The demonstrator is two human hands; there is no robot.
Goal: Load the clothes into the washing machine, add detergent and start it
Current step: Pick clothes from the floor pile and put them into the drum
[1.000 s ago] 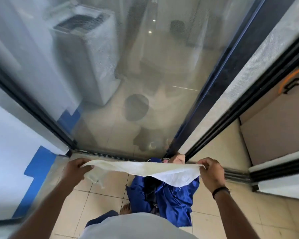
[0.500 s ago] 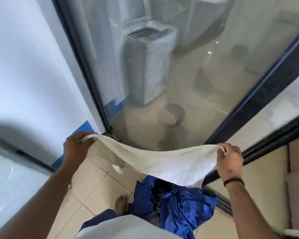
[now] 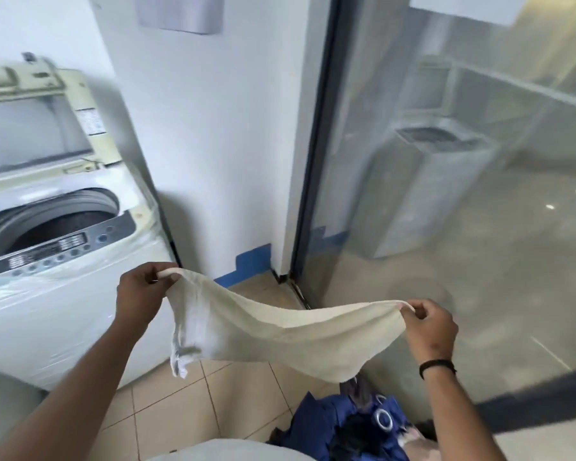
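We see a cream-white cloth (image 3: 280, 337) stretched between two hands, sagging in the middle. The left hand (image 3: 143, 294) pinches one corner, the right hand (image 3: 429, 331) pinches the other — a black band (image 3: 437, 365) circles that wrist. To the left stands a top-loading washing machine (image 3: 64, 261), its lid (image 3: 37, 118) raised upright, its drum (image 3: 47, 217) open and dark inside, and its control panel (image 3: 60, 244) facing us; the body is wrapped in clear plastic film. Below the cloth, on the beige tiled floor (image 3: 187, 404), lies a heap of blue clothes (image 3: 330, 427). To the right we see a glass door (image 3: 463, 194) in a dark frame — blue tape (image 3: 250, 261) edges the base of the white wall.
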